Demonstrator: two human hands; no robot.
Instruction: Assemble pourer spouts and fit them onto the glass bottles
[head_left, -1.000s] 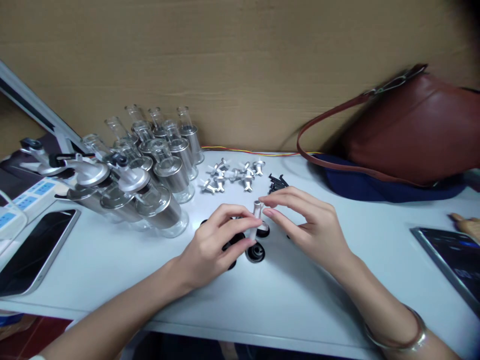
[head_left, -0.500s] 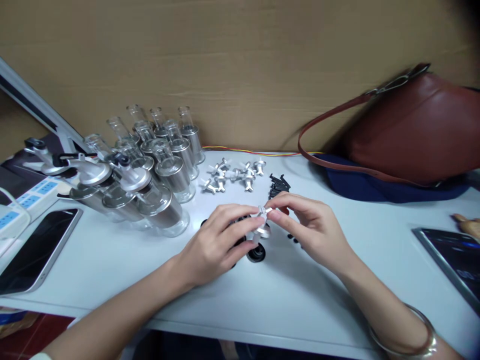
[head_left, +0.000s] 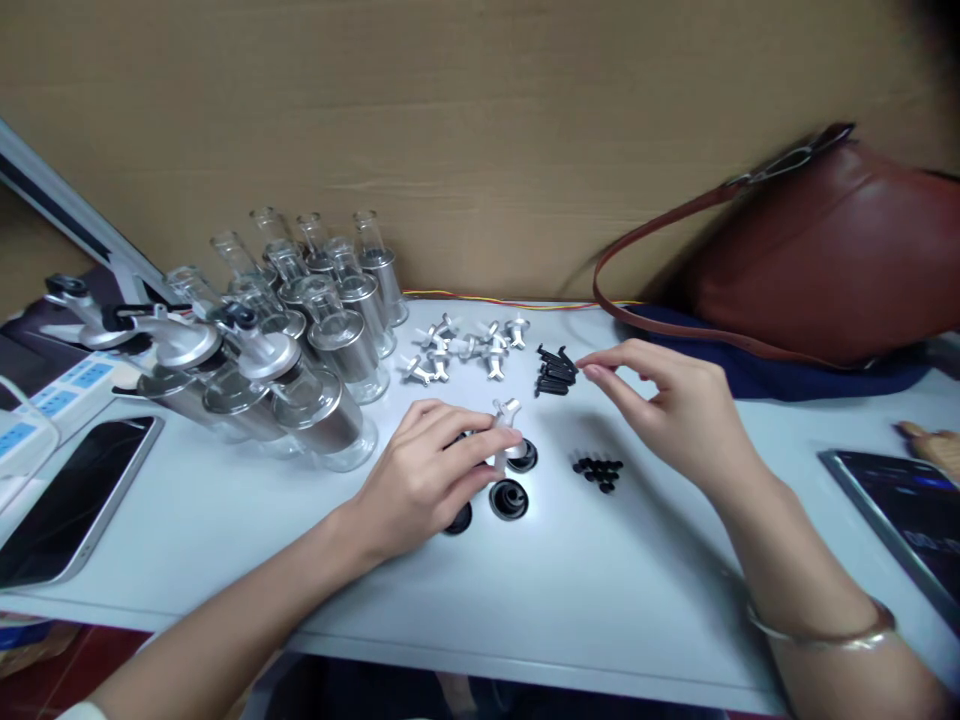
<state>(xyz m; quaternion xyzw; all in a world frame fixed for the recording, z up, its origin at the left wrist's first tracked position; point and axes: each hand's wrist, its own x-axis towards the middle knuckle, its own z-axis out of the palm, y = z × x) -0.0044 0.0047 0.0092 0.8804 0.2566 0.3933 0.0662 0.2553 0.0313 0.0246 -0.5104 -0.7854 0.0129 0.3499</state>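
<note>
My left hand (head_left: 439, 475) pinches a silver pourer spout (head_left: 507, 410) upright between thumb and fingers. Under and beside it lie round black caps (head_left: 509, 499), one partly covered by the hand. My right hand (head_left: 660, 395) is at the right edge of a pile of thin black levers (head_left: 555, 372), thumb and forefinger tips close together at the lever ends. Whether a lever is between them is too small to tell. Behind the left hand lies a group of silver spout pieces (head_left: 465, 347). Small black knobs (head_left: 598, 471) lie below the right hand.
Several glass bottles with metal sleeves (head_left: 345, 345) stand at the left, some in front topped with silver pourers (head_left: 271, 357). A phone (head_left: 79, 500) and a power strip (head_left: 45, 405) lie at far left. A brown bag (head_left: 840, 270) and a tablet-like device (head_left: 896, 520) are on the right.
My right hand has left the silver spout and moved right and away from me to the black levers. The left hand keeps the spout, now tilted differently. The black knobs have come into view.
</note>
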